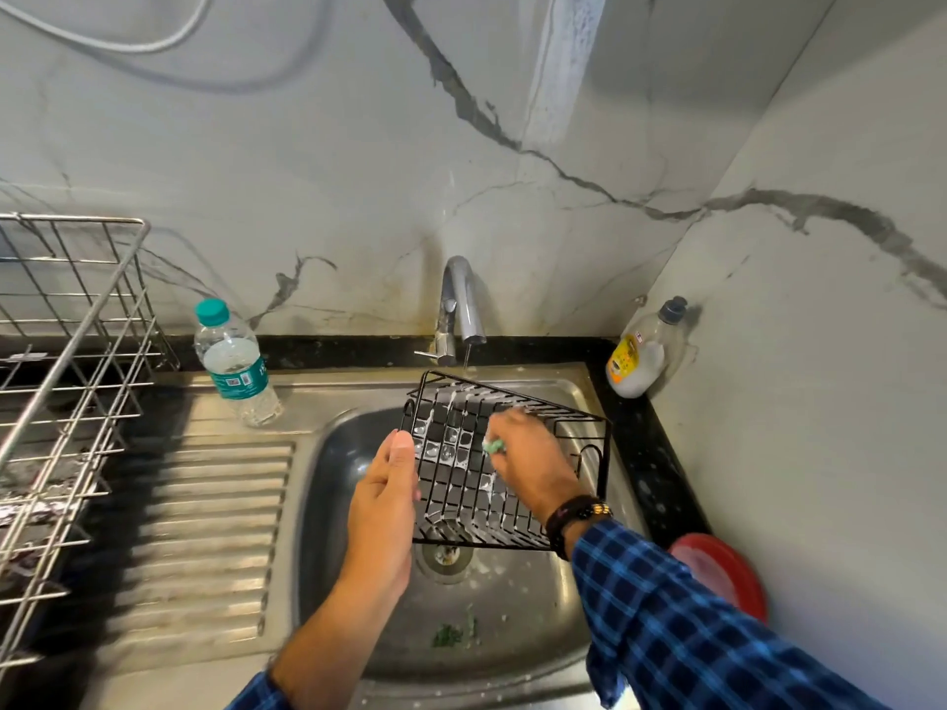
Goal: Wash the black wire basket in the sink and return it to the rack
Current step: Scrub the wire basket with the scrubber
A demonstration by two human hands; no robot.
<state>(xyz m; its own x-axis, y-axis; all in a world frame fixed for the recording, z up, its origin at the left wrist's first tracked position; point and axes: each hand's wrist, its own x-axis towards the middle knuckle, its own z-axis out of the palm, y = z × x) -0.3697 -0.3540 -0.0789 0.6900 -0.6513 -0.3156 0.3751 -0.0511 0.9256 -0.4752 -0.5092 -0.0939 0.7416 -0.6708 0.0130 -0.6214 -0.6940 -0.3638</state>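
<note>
The black wire basket (464, 484) is tilted over the steel sink (512, 643), with white suds in its grid. My left hand (385, 497) grips its left edge, thumb on the rim. Inside the basket, my right hand (528, 461) holds a green scrubber (494, 445) against the wires. A thin stream of water falls from the chrome tap (461, 310) onto the basket's far rim. The metal wire rack (66, 381) stands at the left on the counter.
A water bottle (233, 363) with a teal cap stands on the ribbed drainboard (205, 530). A dish soap bottle (643, 351) sits in the back right corner. A red lid (727, 571) lies at the sink's right. Green scraps lie on the sink's bottom.
</note>
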